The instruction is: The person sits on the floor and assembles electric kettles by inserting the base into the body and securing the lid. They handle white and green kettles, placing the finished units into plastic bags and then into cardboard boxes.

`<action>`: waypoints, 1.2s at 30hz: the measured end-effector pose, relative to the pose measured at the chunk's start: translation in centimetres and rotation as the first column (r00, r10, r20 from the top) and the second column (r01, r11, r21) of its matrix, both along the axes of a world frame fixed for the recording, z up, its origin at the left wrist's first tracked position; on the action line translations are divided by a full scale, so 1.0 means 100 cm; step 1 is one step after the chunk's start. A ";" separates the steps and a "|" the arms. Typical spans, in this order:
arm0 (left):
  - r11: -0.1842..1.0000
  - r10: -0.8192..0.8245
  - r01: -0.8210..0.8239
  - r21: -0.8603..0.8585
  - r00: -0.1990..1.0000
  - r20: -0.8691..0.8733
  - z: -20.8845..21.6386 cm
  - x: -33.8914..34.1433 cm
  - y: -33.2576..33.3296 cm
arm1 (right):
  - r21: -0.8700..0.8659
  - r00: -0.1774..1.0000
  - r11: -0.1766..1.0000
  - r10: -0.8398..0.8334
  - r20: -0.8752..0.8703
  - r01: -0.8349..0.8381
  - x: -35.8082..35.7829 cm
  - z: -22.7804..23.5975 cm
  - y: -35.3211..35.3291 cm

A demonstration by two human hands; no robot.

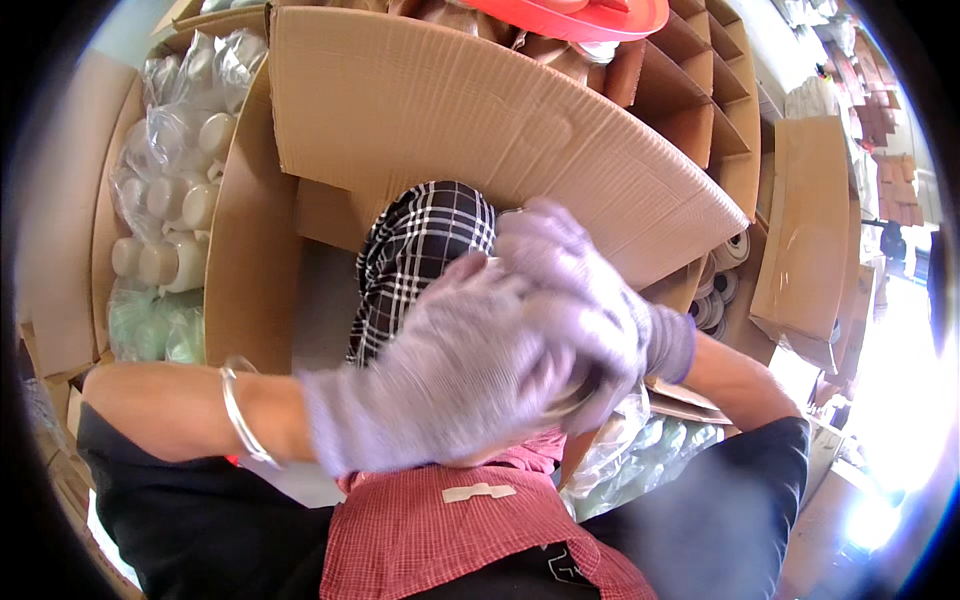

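Observation:
My left hand [450, 350] and my right hand [580, 290], both in pale grey-lilac knitted gloves, are pressed together in front of my chest. The fingers of both are curled, and the right hand overlaps the left. Motion blurs them. Whatever lies between the palms is hidden; only a dark, partly shiny patch shows below the fingers. Just beyond the hands is a black-and-white checked cloth [430, 235], bulging in front of an open cardboard box [255, 250]. A red checked garment [440, 530] covers my lap beneath them.
A wide cardboard flap [450, 100] stands ahead. White mugs [170, 200] in clear plastic fill a carton at left. Beyond the flap are a red basin [570, 15] and cardboard dividers [680, 90]. At right are white rolls [715, 300], another carton [800, 240] and plastic-wrapped greenish items [660, 460].

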State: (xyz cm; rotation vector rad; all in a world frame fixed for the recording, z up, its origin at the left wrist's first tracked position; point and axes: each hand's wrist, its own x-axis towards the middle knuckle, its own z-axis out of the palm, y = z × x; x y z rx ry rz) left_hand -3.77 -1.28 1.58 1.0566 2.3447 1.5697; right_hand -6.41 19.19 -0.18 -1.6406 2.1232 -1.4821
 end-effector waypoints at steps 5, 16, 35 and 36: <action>0.879 -0.152 0.135 0.457 0.988 0.001 -0.037 -0.011 0.007 | 0.129 0.963 0.991 -0.073 0.261 0.040 0.020 0.013 -0.021; 0.973 -0.096 0.125 0.192 0.983 -0.154 -0.075 -0.033 -0.012 | 0.086 0.549 0.865 -0.387 0.740 0.493 0.032 0.000 -0.009; 0.997 0.064 -0.059 -0.042 0.987 0.146 -0.006 0.216 0.014 | -0.720 0.567 0.313 0.456 0.686 0.620 0.114 -0.114 0.027; 0.996 0.090 -0.086 -0.026 0.962 0.257 -0.007 0.218 0.015 | -0.631 0.520 0.330 0.367 0.771 0.702 0.120 -0.104 0.028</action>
